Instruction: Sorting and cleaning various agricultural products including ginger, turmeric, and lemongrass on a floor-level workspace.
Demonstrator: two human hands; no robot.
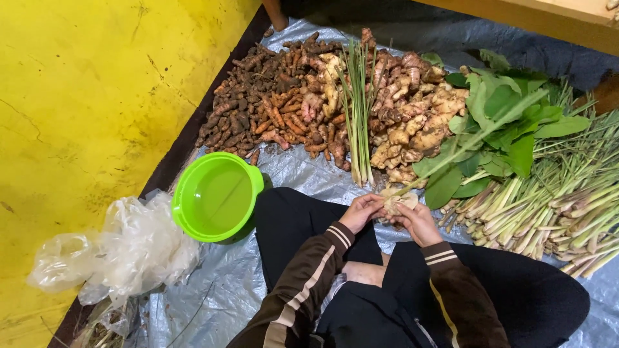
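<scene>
I sit on a grey plastic sheet with my knees apart. My left hand and my right hand meet in front of me, both closed on a pale lump of ginger root. The stem of a leafy green sprig runs down to my hands. Just beyond them lies a heap of ginger roots, and a thin bundle of lemongrass lies upright in the middle.
A pile of small orange-brown turmeric roots fills the back left. A green plastic bowl stands by my left knee. Crumpled clear plastic bags lie at left. Many lemongrass stalks lie at right. A yellow wall borders the left.
</scene>
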